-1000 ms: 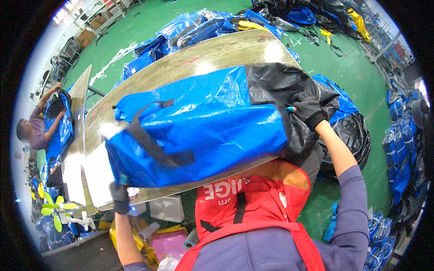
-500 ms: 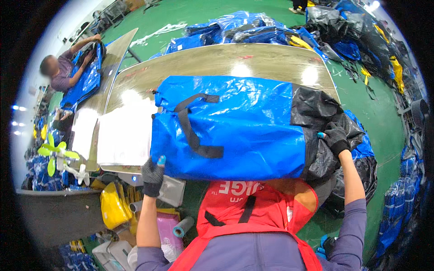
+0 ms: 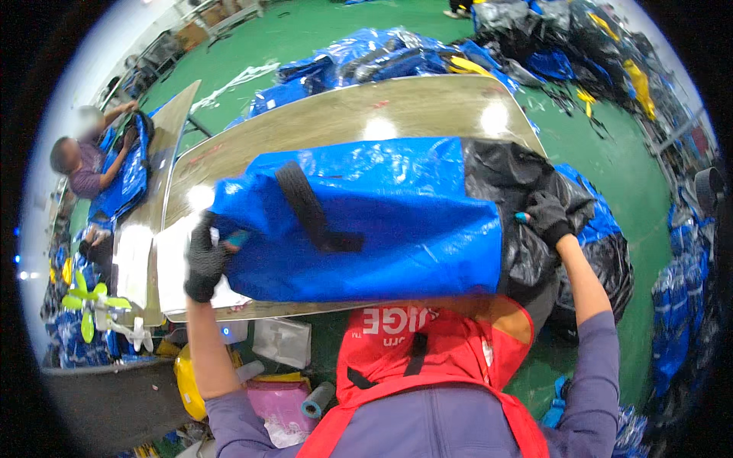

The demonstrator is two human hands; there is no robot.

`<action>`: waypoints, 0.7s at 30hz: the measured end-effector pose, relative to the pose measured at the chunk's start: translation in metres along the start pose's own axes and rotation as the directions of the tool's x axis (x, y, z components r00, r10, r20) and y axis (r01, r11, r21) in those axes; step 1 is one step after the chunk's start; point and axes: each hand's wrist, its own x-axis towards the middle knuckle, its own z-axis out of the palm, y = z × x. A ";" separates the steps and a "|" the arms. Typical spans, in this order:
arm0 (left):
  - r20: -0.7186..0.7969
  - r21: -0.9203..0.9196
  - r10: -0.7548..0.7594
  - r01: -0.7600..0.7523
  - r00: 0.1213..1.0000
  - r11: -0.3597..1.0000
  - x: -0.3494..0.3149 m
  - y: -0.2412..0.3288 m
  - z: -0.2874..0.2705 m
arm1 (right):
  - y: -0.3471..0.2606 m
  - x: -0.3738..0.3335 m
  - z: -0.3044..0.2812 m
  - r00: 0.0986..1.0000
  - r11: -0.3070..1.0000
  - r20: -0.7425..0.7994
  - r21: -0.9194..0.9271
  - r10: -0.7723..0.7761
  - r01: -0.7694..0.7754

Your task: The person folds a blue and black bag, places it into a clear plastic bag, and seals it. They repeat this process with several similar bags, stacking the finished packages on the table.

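Note:
A large bag (image 3: 397,237), blue with a black end (image 3: 508,172), lies across the table in front of me. A black webbing strap (image 3: 300,200) shows on its blue side. My left hand (image 3: 205,259), in a dark glove with a teal fingertip, is closed on the bag's left end; that end is lifted and folded inward. At the other end, my right hand (image 3: 548,217) wears a similar glove and grips the bunched black fabric.
White sheets (image 3: 172,263) lie at the table's (image 3: 343,114) left. A green-bladed small fan (image 3: 90,305) stands at the far left. Heaped blue and black bags (image 3: 382,57) lie beyond the table. Another person (image 3: 88,172) handles a blue bag at the left.
My left hand has moved left and up, taking the bag's left end with it; the strap has tilted. My right hand keeps its hold on the black end. The view has shifted slightly.

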 end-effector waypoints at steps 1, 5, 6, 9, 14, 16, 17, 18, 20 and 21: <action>0.052 -0.150 0.184 -0.174 0.982 0.973 0.011 0.011 -0.007 | 0.001 0.000 0.000 0.999 1.000 0.033 -0.017 0.016 -0.016; 0.266 0.125 -0.007 -0.027 0.964 0.992 0.050 -0.004 0.015 | 0.001 -0.005 0.000 0.997 0.999 -0.060 0.013 -0.044 0.045; 0.288 0.149 -0.039 -0.005 0.957 0.989 0.050 -0.024 0.024 | 0.001 -0.007 -0.001 0.998 0.999 -0.053 0.044 -0.020 0.022; 0.243 0.086 -0.285 0.272 0.927 0.958 0.033 -0.097 0.060 | 0.002 -0.008 -0.003 0.999 0.997 0.014 0.064 0.034 -0.035; 0.066 0.033 -0.106 0.104 0.992 0.994 0.011 -0.109 0.078 | -0.003 -0.009 -0.003 0.999 0.997 -0.051 0.078 0.006 -0.002; 0.170 0.511 -0.293 0.170 0.941 0.843 0.019 -0.061 0.074 | -0.006 -0.007 -0.005 0.999 0.996 -0.050 0.088 -0.001 0.005; 0.169 0.769 -0.087 -0.076 0.982 0.635 0.019 -0.034 0.077 | -0.006 -0.007 -0.007 0.999 0.996 -0.013 0.067 0.053 -0.052; 0.133 0.726 0.221 -0.247 0.966 0.642 0.024 -0.009 0.079 | -0.007 -0.004 -0.010 1.000 0.999 -0.007 0.043 0.028 -0.027; 0.236 0.414 0.500 -0.552 0.833 0.724 0.028 0.025 0.097 | -0.007 -0.001 -0.017 1.000 0.999 -0.017 0.024 0.022 -0.021; 0.325 0.114 0.516 -0.575 0.792 0.811 0.025 0.029 0.109 | -0.008 -0.001 -0.020 0.997 1.000 0.074 0.022 0.015 -0.016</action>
